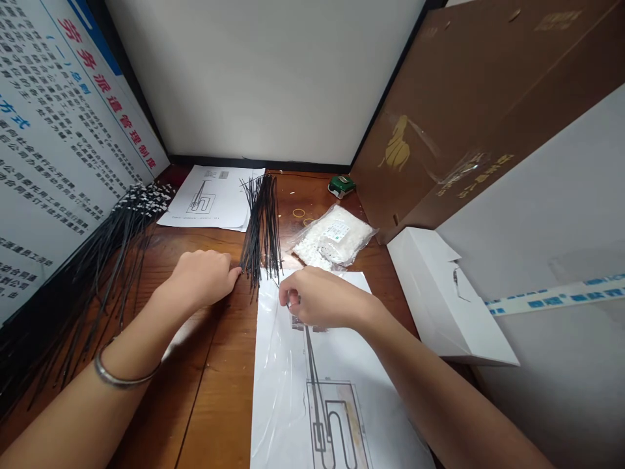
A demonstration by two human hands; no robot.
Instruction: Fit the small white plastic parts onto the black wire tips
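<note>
A bundle of thin black wires (262,228) lies on the wooden table, its lower ends fanned out between my hands. My left hand (208,277) is closed at the left of this bundle, thumb and finger pressed together by the nearest wire ends; what they hold, if anything, is too small to make out. Over the top of a plastic-covered drawing sheet (278,391), my right hand (322,296) is curled in a pinch. A thin black wire runs to its fingertips, partly hidden by them. The sheet shows a printed outline with looped cable shapes.
A clear bag of small white pieces (334,238) lies beyond my right hand, near a green tape measure (342,185). More black wires with white ends (141,202) lean along the left. Another drawing (209,198) lies at the back. A white box (444,293) and brown carton (469,85) stand right.
</note>
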